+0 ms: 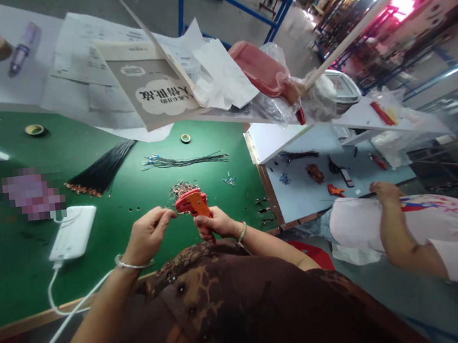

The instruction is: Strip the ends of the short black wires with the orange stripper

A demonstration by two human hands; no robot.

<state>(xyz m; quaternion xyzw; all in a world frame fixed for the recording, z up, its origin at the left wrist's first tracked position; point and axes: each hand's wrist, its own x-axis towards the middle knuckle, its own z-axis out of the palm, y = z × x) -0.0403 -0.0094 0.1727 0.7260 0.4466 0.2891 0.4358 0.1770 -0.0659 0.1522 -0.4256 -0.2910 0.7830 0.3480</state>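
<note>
My right hand (220,224) is wrapped round the orange grip of a red-and-orange wire stripper (194,201), its head pointing left. Close to that head, my left hand (149,233) is pinched closed; whatever lies between its fingertips is too small to make out. Just behind the stripper is a heap of small copper-coloured scraps (182,187). Farther back on the green bench top lies a thin bundle of black wires with blue ends (187,160). A thick fan of black wires (103,165) with copper ends rests to the left. Several loose blue pieces (229,179) lie to the right.
A white power bank (73,232) with a cable and a blurred-out object sit at left. Tape rolls (185,138) lie farther back. A shelf above carries papers and a booklet (158,89). At right, another person's hand (386,190) is beside a neighbouring bench (297,197).
</note>
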